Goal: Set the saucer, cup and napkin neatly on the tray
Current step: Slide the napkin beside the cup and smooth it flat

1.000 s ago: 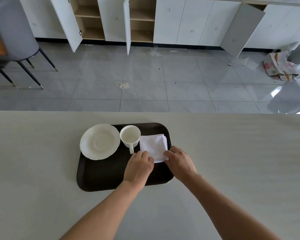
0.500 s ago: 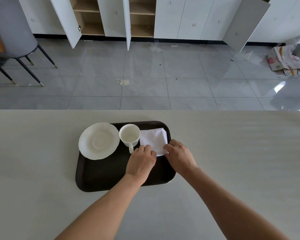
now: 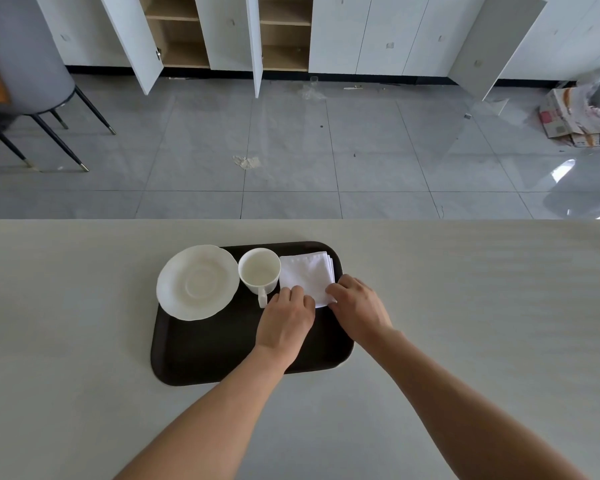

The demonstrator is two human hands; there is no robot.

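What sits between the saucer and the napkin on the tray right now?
The cup, upright and empty, its handle pointing toward the person. In the head view it stands between the saucer and the napkin on the tray.

Over the last second both hands creep a little farther up the near edge of the napkin (image 3: 305, 277). The left hand (image 3: 286, 322) now has its fingertips on the near left corner, close by the cup (image 3: 260, 275) handle, while the right hand (image 3: 359, 306) now covers the near right corner. The napkin itself sits slightly squarer to the tray (image 3: 222, 351), nudged toward the far right corner.
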